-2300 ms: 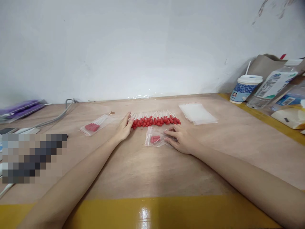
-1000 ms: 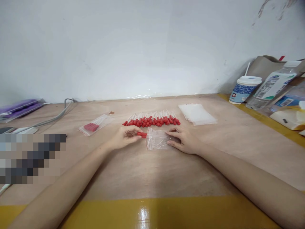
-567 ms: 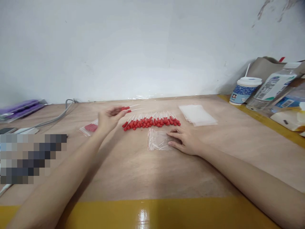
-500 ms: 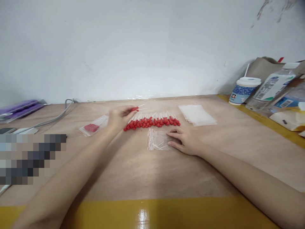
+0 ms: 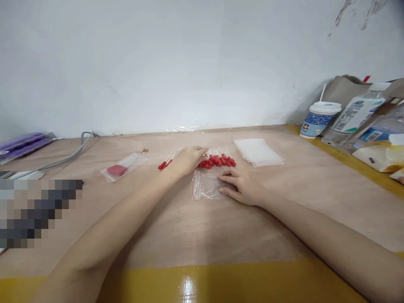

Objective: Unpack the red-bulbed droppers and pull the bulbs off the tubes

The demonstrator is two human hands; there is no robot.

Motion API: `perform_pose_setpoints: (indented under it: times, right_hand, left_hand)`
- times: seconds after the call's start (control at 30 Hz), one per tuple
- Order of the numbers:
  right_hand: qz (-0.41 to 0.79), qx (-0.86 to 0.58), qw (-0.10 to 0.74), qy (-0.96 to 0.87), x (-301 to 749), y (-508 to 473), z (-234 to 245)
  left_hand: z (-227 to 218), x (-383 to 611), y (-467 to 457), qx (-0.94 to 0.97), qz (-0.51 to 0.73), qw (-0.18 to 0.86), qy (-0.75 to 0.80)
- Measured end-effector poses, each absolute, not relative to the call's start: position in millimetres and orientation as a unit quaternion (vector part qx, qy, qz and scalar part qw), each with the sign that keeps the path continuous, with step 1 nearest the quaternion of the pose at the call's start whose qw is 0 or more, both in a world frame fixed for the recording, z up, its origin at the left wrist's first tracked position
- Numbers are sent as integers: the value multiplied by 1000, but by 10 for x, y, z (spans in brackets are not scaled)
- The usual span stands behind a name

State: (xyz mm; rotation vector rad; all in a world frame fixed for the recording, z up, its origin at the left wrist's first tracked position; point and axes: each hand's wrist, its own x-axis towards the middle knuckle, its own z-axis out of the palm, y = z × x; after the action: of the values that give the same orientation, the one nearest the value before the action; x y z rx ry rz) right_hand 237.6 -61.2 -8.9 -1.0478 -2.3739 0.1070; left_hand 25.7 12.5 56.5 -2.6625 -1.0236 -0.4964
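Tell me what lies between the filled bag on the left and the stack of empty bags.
Head view: the row of red-capped droppers lies between the filled bag and the bag stack, with the left hand resting on it.

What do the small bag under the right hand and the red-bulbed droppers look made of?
Small bag: thin clear plastic film, glossy; the tabletop shows through, creases glint. Droppers: matte red bulbs, probably rubber; clear stems, glass or plastic, unclear which.
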Motion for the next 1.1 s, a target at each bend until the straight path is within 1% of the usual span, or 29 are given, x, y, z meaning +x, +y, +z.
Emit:
perform_pose_setpoints:
  times: [0.07,0.13,0.2,0.27,0.33,0.43,0.5,0.63,0.67,0.73,0.83,0.9,0.93,0.97,1.03,1.1]
  right_hand:
    - [38,-387,265,-883,2368,-620,-71]
    - [30,-384,261,-885,2359,-627,-51]
    - [23,-379,254,-889,2357,-627,-31]
    - [20,-371,240,-897,2373,-622,-17]
    - [26,-363,221,-905,2407,-612,-11]
    - [50,-363,199,-909,2466,-591,-21]
    - [80,-374,213,-899,2488,-569,-40]
    - [156,-495,305,-799,2467,-495,-85]
    - [163,-525,315,-774,2454,-476,-91]
    - [160,-560,307,-752,2426,-450,-92]
    - [146,-564,288,-760,2394,-457,-69]
    - [119,-542,292,-779,2391,-480,-40]
    - [100,-522,304,-791,2402,-487,-21]
    - [80,-500,324,-799,2422,-488,0]
    - [34,-481,393,-783,2502,-461,46]
    - [-15,-530,473,-703,2633,-393,87]
  left_hand:
    - [499,133,-22,-907,-243,65,-337]
    - [408,23,-217,-911,-260,8,-321]
    - [311,-69,-402,-934,-196,-39,-298]
    - [230,-154,-526,-948,-120,-61,-287]
    - [175,-239,-576,-952,-62,-67,-291]
    - [141,-343,-564,-949,-20,-65,-309]
    - [138,-380,-549,-947,-10,-64,-316]
    - [140,-387,-578,-949,-29,-81,-303]
    - [141,-382,-592,-950,-45,-91,-296]
    - [148,-378,-607,-947,-97,-104,-288]
    - [178,-452,-539,-907,-237,-79,-339]
    - [204,-604,-413,-841,-342,-25,-420]
    - [213,-716,-331,-806,-370,16,-462]
    - [215,-850,-242,-773,-381,65,-502]
    - [194,-1160,-62,-711,-369,138,-582]
    - [142,-1478,97,-674,-344,160,-634]
